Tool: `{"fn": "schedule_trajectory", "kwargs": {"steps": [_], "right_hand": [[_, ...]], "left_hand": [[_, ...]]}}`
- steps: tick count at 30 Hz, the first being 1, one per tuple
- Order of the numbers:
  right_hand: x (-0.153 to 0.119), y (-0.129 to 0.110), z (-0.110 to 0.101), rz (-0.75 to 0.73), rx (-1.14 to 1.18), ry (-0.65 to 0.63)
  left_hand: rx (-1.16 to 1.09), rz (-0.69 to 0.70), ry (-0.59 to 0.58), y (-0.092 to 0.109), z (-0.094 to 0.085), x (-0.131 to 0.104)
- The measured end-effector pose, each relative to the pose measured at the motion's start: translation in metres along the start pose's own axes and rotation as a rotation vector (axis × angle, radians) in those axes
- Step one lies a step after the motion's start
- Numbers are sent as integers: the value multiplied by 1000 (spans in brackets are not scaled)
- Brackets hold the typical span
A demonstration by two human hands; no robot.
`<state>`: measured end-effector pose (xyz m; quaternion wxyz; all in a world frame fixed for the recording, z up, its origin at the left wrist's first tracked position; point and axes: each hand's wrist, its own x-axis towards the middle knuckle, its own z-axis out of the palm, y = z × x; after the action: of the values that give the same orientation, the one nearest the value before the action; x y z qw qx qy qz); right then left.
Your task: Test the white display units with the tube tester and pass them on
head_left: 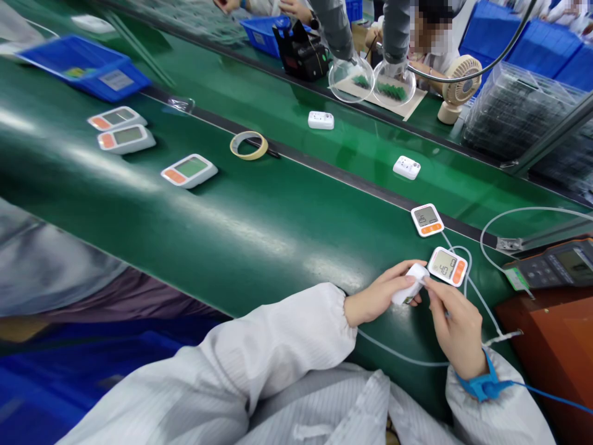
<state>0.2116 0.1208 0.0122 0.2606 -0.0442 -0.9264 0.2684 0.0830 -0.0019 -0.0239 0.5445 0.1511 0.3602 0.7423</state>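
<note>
My left hand [377,298] is closed around a white blood pressure monitor [411,285], tilted so that its screen is out of sight. My right hand [456,321], with a blue wrist strap, pinches at the monitor's right end; what lies between those fingertips is too small to make out. Just beyond the hands lies a blood pressure monitor with a lit screen and orange buttons [447,266]. A similar lit monitor [427,220] rests behind it. Clear tubing [482,303] runs on the bench near both.
Three more monitors [189,171] lie to the left, near a tape roll [249,146] and a blue tray [88,65]. White units [406,167] sit on the far green strip. At right stand a handheld gauge [556,266] and a brown box [551,346]. Co-workers sit opposite.
</note>
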Motion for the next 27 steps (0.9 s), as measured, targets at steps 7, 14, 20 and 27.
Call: {"fn": "schedule_trajectory", "kwargs": {"steps": [7, 14, 20, 27], "right_hand": [[1, -2, 2, 40, 4, 75], [3, -5, 3, 76, 57, 42], [3, -5, 3, 81, 72, 17], [3, -3, 3, 85, 58, 18]], "left_hand": [[-12, -12, 13, -1, -1, -1], [3, -15, -3, 1, 0, 0], [10, 1, -18, 3, 2, -1], [15, 7, -20, 1, 1, -1]]}}
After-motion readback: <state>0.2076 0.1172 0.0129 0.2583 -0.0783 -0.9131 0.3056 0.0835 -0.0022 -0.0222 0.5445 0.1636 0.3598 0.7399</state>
